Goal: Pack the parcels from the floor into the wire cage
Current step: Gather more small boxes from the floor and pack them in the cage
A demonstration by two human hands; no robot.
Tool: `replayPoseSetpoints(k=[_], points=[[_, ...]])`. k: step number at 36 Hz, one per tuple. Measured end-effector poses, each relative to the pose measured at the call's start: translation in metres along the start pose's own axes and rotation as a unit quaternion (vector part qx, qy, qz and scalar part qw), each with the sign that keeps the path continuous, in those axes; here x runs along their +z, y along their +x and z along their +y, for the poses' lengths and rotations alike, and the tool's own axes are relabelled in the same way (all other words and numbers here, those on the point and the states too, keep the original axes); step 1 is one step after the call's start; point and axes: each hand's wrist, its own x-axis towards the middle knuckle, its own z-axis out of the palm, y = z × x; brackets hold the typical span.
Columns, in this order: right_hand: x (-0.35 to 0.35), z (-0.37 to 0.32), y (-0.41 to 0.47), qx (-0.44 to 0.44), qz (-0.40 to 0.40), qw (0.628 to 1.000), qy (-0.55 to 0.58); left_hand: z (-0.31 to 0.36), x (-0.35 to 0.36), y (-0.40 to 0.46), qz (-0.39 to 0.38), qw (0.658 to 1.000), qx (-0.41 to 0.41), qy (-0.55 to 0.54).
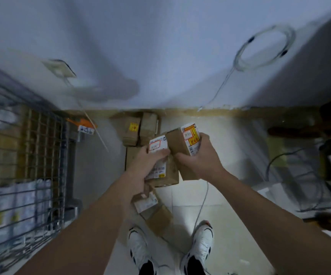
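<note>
Wire cage [21,165] at 9 o'clock, parcels already inside. Floor [220,155] w/ brown boxes [138,130] at 12 o'clock by the wall, another box [156,215] at 6 near the shoes. Left hand [142,165] grips a labelled parcel [160,163]; right hand [202,155] grips a second parcel [184,143]. The two touch, held mid-frame above the floor.

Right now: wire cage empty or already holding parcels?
Holding parcels. Behind the wire cage mesh show brown boxes and white bags.

wire cage [21,155] left, parcels [138,130] seemingly against wall [160,56]
</note>
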Motion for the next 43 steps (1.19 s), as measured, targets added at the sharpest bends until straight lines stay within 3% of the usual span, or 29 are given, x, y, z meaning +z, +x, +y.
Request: replayPoseSetpoints(k=[7, 13, 18, 25, 29, 33, 43], points=[[-0.078, -0.207, -0.105, -0.111, 0.003, 0.994, 0.021, 0.145, -0.061, -0.188, 0.029, 0.975, 0.199, 0.099], [-0.137, -0.36, -0.196, -0.241, 0.029, 0.969, -0.051, 0.225, -0.139, -0.354, 0.163, 0.919, 0.327, 0.149], [-0.148, -0.434, -0.25, -0.341, 0.044, 0.919, -0.19, 0.233, -0.205, -0.463, 0.264, 0.863, 0.37, 0.222], [-0.098, -0.49, -0.296, -0.467, -0.013, 0.825, -0.317, 0.179, -0.269, -0.568, 0.406, 0.806, 0.341, 0.263], [-0.048, -0.514, -0.319, -0.517, -0.068, 0.786, -0.333, 0.131, -0.301, -0.62, 0.466, 0.791, 0.318, 0.236], [0.008, -0.533, -0.354, -0.558, -0.102, 0.749, -0.341, 0.08, -0.336, -0.663, 0.532, 0.782, 0.237, 0.222], [0.154, -0.591, -0.439, -0.621, -0.148, 0.681, -0.36, -0.02, -0.433, -0.737, 0.61, 0.761, 0.14, 0.173]])
